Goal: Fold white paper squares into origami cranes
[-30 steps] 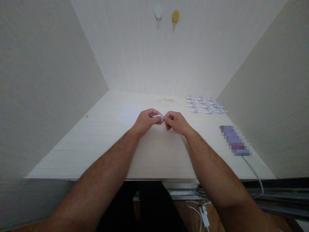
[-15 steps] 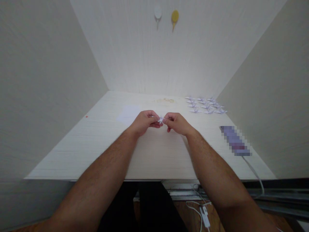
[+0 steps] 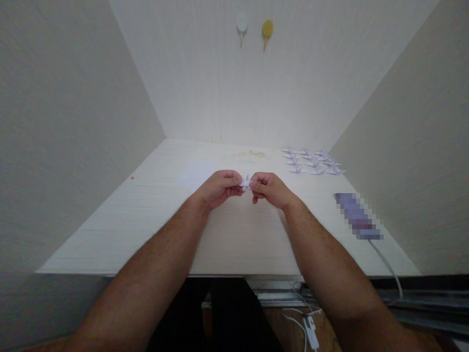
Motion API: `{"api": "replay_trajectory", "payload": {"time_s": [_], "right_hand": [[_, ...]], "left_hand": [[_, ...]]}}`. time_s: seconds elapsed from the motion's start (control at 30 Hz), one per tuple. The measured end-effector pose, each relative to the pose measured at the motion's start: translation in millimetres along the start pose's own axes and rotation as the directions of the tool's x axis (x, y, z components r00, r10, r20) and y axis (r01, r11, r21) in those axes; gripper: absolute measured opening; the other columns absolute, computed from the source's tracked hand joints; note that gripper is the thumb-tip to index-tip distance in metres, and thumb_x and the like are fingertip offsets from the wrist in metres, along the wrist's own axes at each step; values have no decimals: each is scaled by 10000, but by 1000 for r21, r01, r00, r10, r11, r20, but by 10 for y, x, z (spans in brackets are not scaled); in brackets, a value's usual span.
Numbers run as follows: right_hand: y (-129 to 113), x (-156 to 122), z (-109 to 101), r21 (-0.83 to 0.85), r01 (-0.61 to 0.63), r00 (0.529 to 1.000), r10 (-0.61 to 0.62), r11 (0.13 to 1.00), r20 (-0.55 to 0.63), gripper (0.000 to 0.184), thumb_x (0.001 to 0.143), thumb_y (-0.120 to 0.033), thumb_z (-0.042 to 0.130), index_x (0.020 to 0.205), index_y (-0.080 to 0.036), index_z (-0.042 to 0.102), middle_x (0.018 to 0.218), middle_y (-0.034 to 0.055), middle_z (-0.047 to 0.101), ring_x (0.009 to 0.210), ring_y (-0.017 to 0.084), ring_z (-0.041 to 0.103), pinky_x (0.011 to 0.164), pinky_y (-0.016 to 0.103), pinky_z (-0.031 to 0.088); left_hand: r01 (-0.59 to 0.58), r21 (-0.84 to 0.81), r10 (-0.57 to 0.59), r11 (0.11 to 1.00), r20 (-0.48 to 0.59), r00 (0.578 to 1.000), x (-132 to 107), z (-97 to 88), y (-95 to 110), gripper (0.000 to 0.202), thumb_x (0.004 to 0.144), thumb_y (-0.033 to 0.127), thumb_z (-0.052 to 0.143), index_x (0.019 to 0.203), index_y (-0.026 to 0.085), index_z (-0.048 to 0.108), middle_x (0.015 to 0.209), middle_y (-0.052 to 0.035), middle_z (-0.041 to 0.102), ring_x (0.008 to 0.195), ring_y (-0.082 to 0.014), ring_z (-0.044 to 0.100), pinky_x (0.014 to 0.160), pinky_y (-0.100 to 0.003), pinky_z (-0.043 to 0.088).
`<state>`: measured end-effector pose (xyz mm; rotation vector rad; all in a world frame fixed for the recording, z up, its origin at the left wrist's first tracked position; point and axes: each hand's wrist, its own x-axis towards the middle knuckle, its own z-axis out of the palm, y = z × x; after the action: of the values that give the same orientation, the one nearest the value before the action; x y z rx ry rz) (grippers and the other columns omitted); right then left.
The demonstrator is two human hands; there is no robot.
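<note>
Between my two hands, above the middle of the table, is a small white paper crane, partly covered by my fingers. My left hand pinches its left side between thumb and fingers. On the other side, the thumb and forefinger of my right hand are closed on it, with the lower fingers curled beneath. Several finished-looking paper cranes stand in rows at the back right of the table. White sheets of paper lie flat behind my left hand.
The pale table is walled on three sides. A blurred-out phone-like device with a white cable lies at the right. Two hooks, one white and one yellow, are on the back wall. A power strip is on the floor.
My hands stay on the paper crane, with slightly more of it showing between the fingertips. The whole view has shifted a little downward in the picture.
</note>
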<state>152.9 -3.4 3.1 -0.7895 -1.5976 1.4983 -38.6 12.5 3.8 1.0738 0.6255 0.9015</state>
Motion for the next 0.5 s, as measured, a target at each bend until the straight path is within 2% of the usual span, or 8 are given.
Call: {"api": "replay_trajectory", "payload": {"time_s": [0.13,0.23,0.5], "right_hand": [[-39,8,14,-186,-46,994,26,982,-108,382,709,-525,715,725,-162,598,526,-61,492,471,69,459,492,235,510],[-52,12,16,-268,-56,991,22,962,-129,378,710,-523,706,698,-159,608,544,-45,525,486,77,493,465,216,486],[50,4,-20,-17,33,999,-32,999,42,319,740,-473,721,736,-168,626,546,-58,521,485,74,471,548,262,530]], "left_hand": [[-2,85,9,996,-80,997,16,-25,-1,263,620,270,818,690,122,613,638,-35,643,585,-113,610,589,-245,497],[7,125,7,992,-107,994,24,-31,-8,258,619,273,815,687,121,617,627,-41,644,582,-123,616,579,-251,503],[40,-40,-38,998,36,999,-13,7,6,260,585,283,825,634,130,620,616,-39,627,550,-108,580,545,-231,464]]}}
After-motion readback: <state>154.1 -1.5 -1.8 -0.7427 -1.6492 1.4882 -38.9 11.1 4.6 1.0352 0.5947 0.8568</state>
